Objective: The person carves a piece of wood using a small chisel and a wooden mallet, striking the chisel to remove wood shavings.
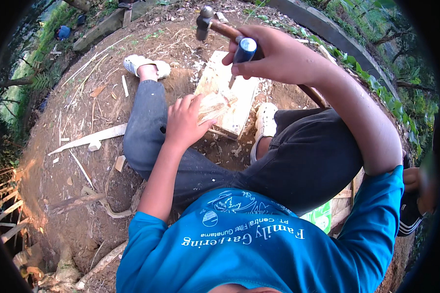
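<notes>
My right hand (274,53) is raised over the work, its fingers wrapped around a chisel with a blue handle (244,51) and a metal cap. The same hand also holds a ball-peen hammer (225,29), with its head up to the left and its wooden handle running behind my fingers. The chisel's narrow blade points down toward a pale wooden board (244,105) lying on the ground between my feet. My left hand (185,119) grips a rough, pale piece of wood (211,108) against the board, thumb and fingers on either side.
Wood chips and a long pale wood strip (90,139) lie on the dirt to the left. My legs and light clogs (266,119) flank the board. Another person (411,205) is partly visible at the right edge. A low concrete edge (322,29) runs along the far right.
</notes>
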The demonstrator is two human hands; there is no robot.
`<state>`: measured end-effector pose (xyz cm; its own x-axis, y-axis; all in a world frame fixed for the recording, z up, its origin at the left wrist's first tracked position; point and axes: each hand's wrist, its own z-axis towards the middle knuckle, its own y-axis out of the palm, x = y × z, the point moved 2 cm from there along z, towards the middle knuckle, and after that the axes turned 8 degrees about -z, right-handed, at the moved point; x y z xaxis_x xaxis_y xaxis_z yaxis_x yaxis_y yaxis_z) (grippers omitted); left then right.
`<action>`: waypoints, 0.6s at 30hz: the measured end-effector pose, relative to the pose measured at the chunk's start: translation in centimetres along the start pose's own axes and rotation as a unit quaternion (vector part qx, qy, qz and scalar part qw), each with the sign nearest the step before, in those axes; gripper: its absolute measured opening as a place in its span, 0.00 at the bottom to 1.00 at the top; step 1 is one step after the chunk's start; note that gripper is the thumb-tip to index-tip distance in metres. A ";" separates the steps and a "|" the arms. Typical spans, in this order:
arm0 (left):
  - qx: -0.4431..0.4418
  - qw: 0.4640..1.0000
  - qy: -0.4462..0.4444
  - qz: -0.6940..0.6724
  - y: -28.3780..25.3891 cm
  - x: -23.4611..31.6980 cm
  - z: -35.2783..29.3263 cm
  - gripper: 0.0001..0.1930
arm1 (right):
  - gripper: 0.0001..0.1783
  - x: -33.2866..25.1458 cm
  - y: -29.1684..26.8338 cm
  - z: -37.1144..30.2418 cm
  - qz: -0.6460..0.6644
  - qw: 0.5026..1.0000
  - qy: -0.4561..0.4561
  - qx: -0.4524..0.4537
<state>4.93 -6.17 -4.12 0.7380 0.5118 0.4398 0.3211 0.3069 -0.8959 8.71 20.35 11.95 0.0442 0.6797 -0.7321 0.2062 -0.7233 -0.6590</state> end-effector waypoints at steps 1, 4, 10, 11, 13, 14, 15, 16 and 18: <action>-0.019 1.000 -0.014 -0.017 0.1 0.0 0.2 0.38 | 0.16 0.0 0.3 -0.1 -0.015 1.000 -0.018 -0.007; -0.058 0.995 -0.053 -0.061 0.3 0.2 0.8 0.37 | 0.16 -0.1 0.6 0.0 -0.061 0.998 -0.021 -0.016; -0.074 0.987 -0.073 -0.121 1.5 2.0 1.0 0.36 | 0.17 -0.3 -0.6 -0.6 -0.048 0.999 -0.005 -0.009; -0.069 0.988 -0.075 -0.114 1.8 2.4 1.3 0.36 | 0.17 -0.3 -0.7 -0.7 -0.046 0.999 -0.008 -0.007; -0.061 0.990 -0.081 -0.098 2.0 2.6 1.5 0.37 | 0.16 0.0 -1.0 -0.9 -0.041 0.999 -0.015 -0.004; -0.057 0.991 -0.085 -0.089 2.1 2.5 1.5 0.37 | 0.17 0.1 -1.0 -1.0 -0.038 0.999 -0.015 -0.006; -0.052 0.991 -0.090 -0.080 2.2 2.4 1.6 0.37 | 0.16 0.3 -1.0 -1.2 -0.041 0.999 -0.009 -0.008; -0.054 0.991 -0.090 -0.081 2.2 2.5 1.6 0.38 | 0.16 0.4 -0.9 -1.4 -0.045 0.999 -0.004 -0.010; -0.058 0.991 -0.092 -0.083 2.4 2.6 1.6 0.39 | 0.16 0.8 -0.7 -1.8 -0.053 0.998 0.001 -0.015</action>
<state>6.63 -2.79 -4.99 0.5522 0.6019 0.5768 0.5039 0.3102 -0.8062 10.37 21.64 12.16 0.0218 0.7523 -0.6584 0.2381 -0.6435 -0.7274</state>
